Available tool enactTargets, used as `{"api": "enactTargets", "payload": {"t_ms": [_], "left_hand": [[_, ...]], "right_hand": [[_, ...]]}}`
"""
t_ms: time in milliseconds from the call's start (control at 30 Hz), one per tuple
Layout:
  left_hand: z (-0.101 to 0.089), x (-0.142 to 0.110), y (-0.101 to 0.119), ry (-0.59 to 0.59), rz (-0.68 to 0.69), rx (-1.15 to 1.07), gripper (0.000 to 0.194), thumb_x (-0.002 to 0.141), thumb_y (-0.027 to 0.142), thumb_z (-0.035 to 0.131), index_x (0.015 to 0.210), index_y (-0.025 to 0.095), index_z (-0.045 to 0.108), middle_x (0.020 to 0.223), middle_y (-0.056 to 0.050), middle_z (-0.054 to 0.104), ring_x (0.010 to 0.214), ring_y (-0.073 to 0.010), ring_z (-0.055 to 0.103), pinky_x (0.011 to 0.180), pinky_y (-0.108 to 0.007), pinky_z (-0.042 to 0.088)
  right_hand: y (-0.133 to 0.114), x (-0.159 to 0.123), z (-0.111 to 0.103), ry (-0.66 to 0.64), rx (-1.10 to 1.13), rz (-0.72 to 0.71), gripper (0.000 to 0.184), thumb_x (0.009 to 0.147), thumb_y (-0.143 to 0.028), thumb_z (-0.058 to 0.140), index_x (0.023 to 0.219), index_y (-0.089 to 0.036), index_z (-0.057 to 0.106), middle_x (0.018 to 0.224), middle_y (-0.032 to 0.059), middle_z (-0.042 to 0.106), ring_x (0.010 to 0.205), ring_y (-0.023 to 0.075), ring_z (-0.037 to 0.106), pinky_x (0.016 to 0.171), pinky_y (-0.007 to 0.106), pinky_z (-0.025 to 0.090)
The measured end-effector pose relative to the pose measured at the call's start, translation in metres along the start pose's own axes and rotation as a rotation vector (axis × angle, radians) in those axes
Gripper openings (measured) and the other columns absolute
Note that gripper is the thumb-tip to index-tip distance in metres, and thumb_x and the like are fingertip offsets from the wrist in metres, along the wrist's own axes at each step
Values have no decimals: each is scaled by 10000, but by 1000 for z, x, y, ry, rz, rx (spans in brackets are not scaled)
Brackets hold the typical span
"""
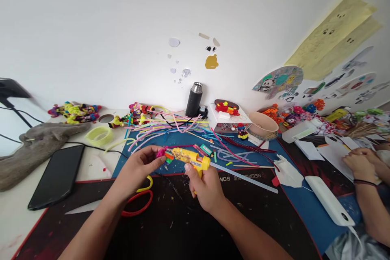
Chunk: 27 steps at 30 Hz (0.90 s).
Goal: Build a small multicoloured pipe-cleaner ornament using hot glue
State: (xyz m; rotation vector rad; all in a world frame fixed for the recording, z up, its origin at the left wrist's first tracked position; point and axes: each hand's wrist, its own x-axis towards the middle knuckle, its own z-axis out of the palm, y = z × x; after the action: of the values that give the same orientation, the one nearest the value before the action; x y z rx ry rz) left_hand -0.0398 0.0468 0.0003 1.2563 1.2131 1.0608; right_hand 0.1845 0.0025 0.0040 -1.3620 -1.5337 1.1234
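Observation:
My right hand [207,185] is wrapped round the handle of a yellow hot glue gun [185,156], its nozzle pointing left. From the gun's back end a long translucent glue stick [246,178] slants out to the right. Pinched between the fingertips of my left hand [143,166] is a small magenta fuzzy piece [160,153], close to the nozzle. Whether nozzle and piece touch I cannot tell. Scissors with a red and yellow handle [138,207] lie partly under my left forearm.
Pipe cleaners [170,124] are heaped behind my hands. A black phone [56,176] and a yellow tape roll [99,135] lie at left. Against the wall stands a black thermos [194,100]. On the right are a bowl [263,125], a white power bank [329,201] and another person's hands [361,162].

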Motion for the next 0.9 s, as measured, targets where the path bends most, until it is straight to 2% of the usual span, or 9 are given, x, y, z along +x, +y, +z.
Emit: {"api": "enactTargets", "payload": {"t_ms": [233,667,900], "left_hand": [[-1,0,-5,-2,15,47,477,786,660,877,976,229,800,967,-84,819,909,-289,751,803,-373,619],[-3,0,-6,-4,5,54,475,813,658,865,991,223,793,963,-79,802,891,-275,736,787,-360,612],[-2,0,-4,24,9,29,500,749,680,905,956,237,801,944,-72,806,883,-279,739,788,-369,618]], "right_hand": [[4,2,0,0,-15,4,668,1045,-788,481,642,-256,506,434,-20,474,404,146,492,483,283,408],[4,4,1,-5,-37,25,668,1033,-801,487,633,-267,502,420,-11,466,447,171,520,481,286,408],[7,2,3,-21,-11,41,685,1027,-811,491,613,-265,475,425,-17,446,428,155,490,464,284,377]]}}
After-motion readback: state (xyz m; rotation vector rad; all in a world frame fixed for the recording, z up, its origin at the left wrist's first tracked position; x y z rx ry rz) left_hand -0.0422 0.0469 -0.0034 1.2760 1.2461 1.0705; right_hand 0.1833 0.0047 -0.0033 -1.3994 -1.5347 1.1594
